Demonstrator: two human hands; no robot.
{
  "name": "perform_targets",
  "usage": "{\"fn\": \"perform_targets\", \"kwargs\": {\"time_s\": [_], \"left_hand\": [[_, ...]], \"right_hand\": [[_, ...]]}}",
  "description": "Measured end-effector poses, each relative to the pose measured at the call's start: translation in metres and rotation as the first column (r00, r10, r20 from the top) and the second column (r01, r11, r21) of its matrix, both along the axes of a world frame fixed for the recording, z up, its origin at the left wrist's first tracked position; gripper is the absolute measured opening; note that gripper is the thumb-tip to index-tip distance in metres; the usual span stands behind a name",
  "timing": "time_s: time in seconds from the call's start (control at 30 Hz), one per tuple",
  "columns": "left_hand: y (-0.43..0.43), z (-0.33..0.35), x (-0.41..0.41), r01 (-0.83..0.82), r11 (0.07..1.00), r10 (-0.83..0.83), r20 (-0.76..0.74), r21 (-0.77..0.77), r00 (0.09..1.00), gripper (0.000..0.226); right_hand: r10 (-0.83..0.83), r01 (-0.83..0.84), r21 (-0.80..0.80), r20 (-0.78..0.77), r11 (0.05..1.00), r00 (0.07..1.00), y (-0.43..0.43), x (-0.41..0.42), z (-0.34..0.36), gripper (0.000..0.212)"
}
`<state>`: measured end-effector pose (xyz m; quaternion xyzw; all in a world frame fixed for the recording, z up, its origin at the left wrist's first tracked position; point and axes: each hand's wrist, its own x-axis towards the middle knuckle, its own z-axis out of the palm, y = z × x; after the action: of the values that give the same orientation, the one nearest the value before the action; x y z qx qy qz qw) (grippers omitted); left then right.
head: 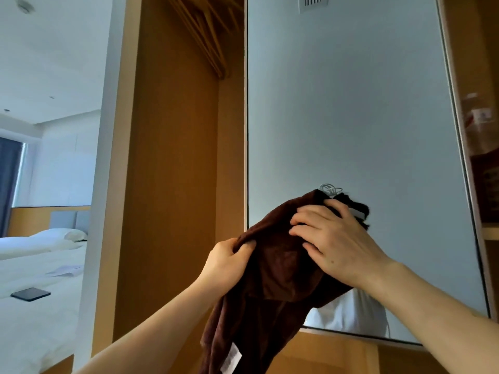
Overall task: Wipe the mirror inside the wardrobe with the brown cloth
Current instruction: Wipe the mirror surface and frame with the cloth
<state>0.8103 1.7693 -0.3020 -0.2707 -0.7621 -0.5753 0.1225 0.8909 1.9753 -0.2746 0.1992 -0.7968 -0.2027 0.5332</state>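
The 1 brown cloth (272, 268) is held up in front of the lower left part of the mirror (351, 109), bunched between 2 bare hands and hanging down in loose folds past the mirror's bottom edge. 1 white label (231, 357) dangles near its lower end. The left hand (228, 261) has thumb and fingers clamped on the cloth's left edge, just in front of the mirror's left frame. The right hand (333, 242) lies higher, over the top of the bundle, its fingers bent and dug into the fabric. From here I cannot tell whether the cloth's upper tip touches the glass, though its dark reflection shows just beside the fingers. The cloth and both forearms cover the mirror's lower left corner; the rest of the glass shows a pale wall, 1 ceiling vent (313, 2) and a bit of white clothing low down. Left of the mirror is the wardrobe's (172, 157) brown inner panel, with a row of wooden hangers (208, 36) overhead, too crowded together to count. Right of the mirror, wooden shelves (490, 230) carry blurred items. Well off to the left, a white bed (40, 319) holds 1 pillow (63, 234), 1 small folded white piece (64, 270) and 1 flat dark device (30, 294), with 1 dark curtain (9, 182) beyond.
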Motion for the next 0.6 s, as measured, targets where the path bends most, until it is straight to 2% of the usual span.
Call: {"fn": "perform_targets", "kwargs": {"time_s": [0.07,0.17,0.23,0.43,0.6], "left_hand": [[0.003,0.002,-0.001,-0.061,0.998,0.061,-0.064,0.004,0.996,0.025],[0.011,0.009,0.002,-0.222,0.970,0.237,-0.186,0.097,0.954,0.024],[0.016,0.013,0.007,-0.262,0.954,0.291,-0.234,0.144,0.928,0.026],[0.024,0.008,0.011,-0.138,0.988,0.153,-0.283,0.071,0.947,0.020],[0.031,0.003,0.010,-0.135,0.987,0.154,-0.287,0.086,0.946,0.017]], "right_hand": [[0.002,-0.003,-0.038,-0.022,0.999,1.000,0.004,-0.003,0.001,0.031],[0.019,-0.022,-0.083,-0.046,0.996,0.999,0.012,-0.009,0.004,0.031],[0.036,-0.043,-0.099,-0.067,0.994,0.997,0.018,-0.013,0.006,0.030],[0.051,-0.063,-0.106,-0.114,0.992,0.992,0.032,-0.016,0.007,0.034],[0.079,-0.095,-0.105,-0.146,0.990,0.986,0.034,-0.016,0.006,0.037]]}}
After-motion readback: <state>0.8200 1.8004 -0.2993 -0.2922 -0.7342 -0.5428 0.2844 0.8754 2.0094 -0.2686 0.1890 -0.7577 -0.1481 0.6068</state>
